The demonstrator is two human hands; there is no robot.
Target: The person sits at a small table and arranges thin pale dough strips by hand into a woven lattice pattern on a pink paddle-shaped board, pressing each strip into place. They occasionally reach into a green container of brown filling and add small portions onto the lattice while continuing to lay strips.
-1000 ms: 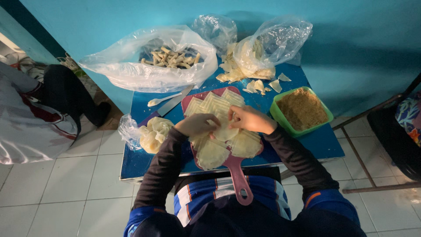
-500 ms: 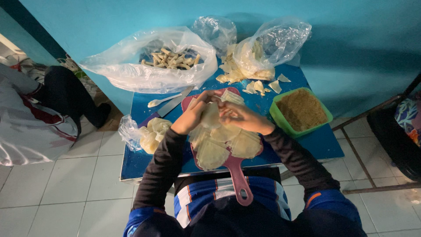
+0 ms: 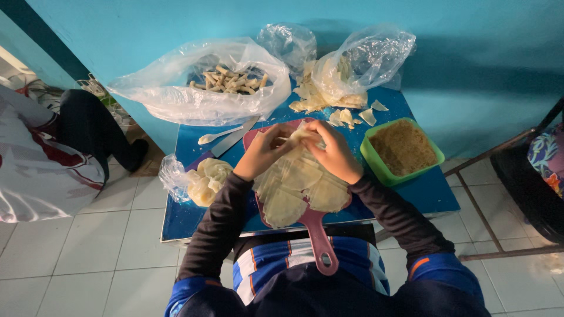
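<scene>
we see both hands meeting over the far end of the pink cutting board (image 3: 320, 238), which lies on the blue tabletop (image 3: 432, 191) with its handle pointing back toward the body. the left hand (image 3: 262, 154) and right hand (image 3: 335, 154) pinch one pale wrapper (image 3: 298, 136) between their fingertips; each grip is narrow, closed on the wrapper's edges. the wrapper sits directly between the two hands, about level with them, neither hand clearly nearer. whether it is being folded or rolled we cannot tell.

below the hands, a fan of thin, soft, roughly square wrappers (image 3: 296, 188) covers the board, overlapping. to the right, just beside the board, a green tub (image 3: 376, 164) holds brown crumbly filling. to the left, a small clear bag (image 3: 176, 179) holds more pale wrappers. at the far edge, a large clear bag (image 3: 176, 100) holds short tan sticks; another crinkled bag (image 3: 376, 58) holds torn pale scraps, some spilled on the tabletop. a white spoon (image 3: 218, 136) and a knife (image 3: 234, 139) lie beside the board.
</scene>
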